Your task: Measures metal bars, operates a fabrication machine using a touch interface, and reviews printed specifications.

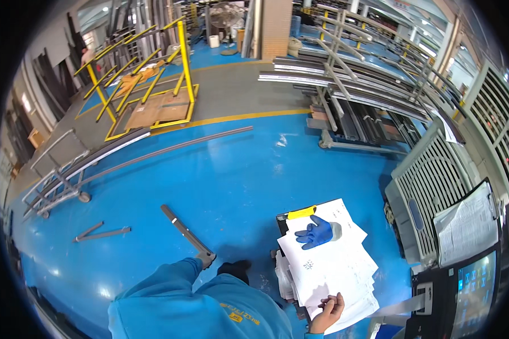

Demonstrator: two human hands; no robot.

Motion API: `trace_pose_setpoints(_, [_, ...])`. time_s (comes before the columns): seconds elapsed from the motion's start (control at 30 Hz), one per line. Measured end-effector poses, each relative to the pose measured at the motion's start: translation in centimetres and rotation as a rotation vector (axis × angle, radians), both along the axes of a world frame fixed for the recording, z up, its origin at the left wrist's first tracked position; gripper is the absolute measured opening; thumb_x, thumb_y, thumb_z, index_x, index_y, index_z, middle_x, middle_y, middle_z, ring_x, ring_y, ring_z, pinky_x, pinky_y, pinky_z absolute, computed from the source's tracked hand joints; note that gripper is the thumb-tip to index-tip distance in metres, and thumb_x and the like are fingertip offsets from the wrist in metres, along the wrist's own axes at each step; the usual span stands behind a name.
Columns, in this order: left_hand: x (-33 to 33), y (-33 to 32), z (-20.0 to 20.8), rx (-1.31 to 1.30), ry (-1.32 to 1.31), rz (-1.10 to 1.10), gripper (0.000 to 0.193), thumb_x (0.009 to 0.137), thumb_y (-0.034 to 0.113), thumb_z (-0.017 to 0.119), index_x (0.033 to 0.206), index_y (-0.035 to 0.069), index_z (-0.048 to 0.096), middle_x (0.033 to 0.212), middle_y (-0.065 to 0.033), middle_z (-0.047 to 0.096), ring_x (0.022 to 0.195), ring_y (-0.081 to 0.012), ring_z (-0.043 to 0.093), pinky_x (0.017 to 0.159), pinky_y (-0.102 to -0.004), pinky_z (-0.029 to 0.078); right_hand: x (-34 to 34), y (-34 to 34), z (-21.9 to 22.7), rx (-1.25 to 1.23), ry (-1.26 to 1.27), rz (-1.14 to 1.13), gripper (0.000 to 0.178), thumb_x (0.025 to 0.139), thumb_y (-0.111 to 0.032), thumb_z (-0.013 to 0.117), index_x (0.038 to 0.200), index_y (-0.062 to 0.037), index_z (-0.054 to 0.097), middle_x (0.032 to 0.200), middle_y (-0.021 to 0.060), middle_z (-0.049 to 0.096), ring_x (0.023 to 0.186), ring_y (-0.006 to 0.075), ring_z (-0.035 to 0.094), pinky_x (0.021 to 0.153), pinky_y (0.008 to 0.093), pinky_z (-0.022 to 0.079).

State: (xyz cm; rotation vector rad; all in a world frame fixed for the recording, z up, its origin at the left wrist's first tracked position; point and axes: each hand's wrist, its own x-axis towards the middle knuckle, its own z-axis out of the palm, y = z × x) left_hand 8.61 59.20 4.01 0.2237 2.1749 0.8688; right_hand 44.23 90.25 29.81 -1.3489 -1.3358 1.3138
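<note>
My left hand (207, 259), which looks gloved in grey, is closed round the near end of a dark metal profile (181, 227). The profile slants away to the far left above the blue floor, with a small white label on it. My right hand (330, 311) is bare, its fingers loosely bent and apart, with nothing in them. Under it lies a stack of white paper sheets (345, 265) with some print and handwriting. A blue glove (315, 233) with a grey cuff rests on the sheets, just below a yellow strip (302, 213) at the stack's top edge.
Two short profile pieces (103, 233) lie on the floor at left. A wheeled cart (62, 181) carries long profiles, near a yellow rack (184, 62). Profile racks (345, 85) stand at the back right. To the right are a slatted grey panel (432, 186), clipboard (469, 226) and screen (475, 294).
</note>
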Motion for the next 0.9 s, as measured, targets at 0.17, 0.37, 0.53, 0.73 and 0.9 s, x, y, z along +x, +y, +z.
trace_pose_setpoints(0.17, [-6.2,2.3,-7.3,0.111,0.186,-0.437,0.054,0.096,0.05,0.051,0.114,0.0,0.063,0.104,-0.0157,0.069,0.093,-0.0343,0.065,0.086,-0.0478,0.051,0.0,-6.0,-2.7,-0.089,-0.035,-0.116,0.043,0.098,-0.015,0.053,0.137,0.0017,0.049,0.115,0.0175,0.06,0.084,0.0227,0.061,0.071,0.0301,0.052])
trace_pose_setpoints(0.37, [-11.4,15.0,-3.1,-0.063,0.087,-0.853,0.056,0.093,0.05,0.052,0.115,0.0,0.066,0.106,-0.0185,0.07,0.096,-0.0386,0.065,0.087,-0.05,0.05,-2.5,-15.8,-5.0,-0.281,-0.188,-0.349,0.055,0.1,-0.025,0.055,0.146,0.0015,0.041,0.137,0.0242,0.051,0.108,0.0298,0.06,0.082,0.036,0.057])
trace_pose_setpoints(0.53, [-11.5,17.1,2.8,-0.096,-0.099,-0.96,0.057,0.091,0.05,0.058,0.118,0.001,0.066,0.101,-0.0211,0.071,0.089,-0.0368,0.068,0.08,-0.0452,0.054,-8.4,-23.8,0.7,-0.046,-0.218,-0.674,0.025,0.092,-0.009,0.06,0.114,0.0012,0.067,0.093,0.0117,0.069,0.075,0.0188,0.064,0.067,0.0275,0.053])
trace_pose_setpoints(0.73, [-4.9,12.5,1.2,-0.181,-0.204,-1.723,0.051,0.093,0.045,0.059,0.118,0.001,0.066,0.098,-0.0189,0.071,0.084,-0.0348,0.068,0.077,-0.0427,0.056,-9.1,-33.2,-0.4,0.058,-0.279,-0.827,0.025,0.094,-0.012,0.063,0.118,-0.0041,0.067,0.099,0.0083,0.071,0.08,0.0167,0.063,0.073,0.0283,0.051])
trace_pose_setpoints(0.9, [2.2,13.1,-0.7,-0.311,-0.198,-1.835,0.044,0.095,0.04,0.059,0.116,0.001,0.065,0.095,-0.0167,0.07,0.08,-0.0324,0.068,0.074,-0.0404,0.056,-7.3,-45.5,-0.7,-0.034,-0.292,-1.182,0.025,0.094,-0.012,0.063,0.118,-0.005,0.068,0.098,0.0071,0.07,0.08,0.0151,0.062,0.073,0.0276,0.05])
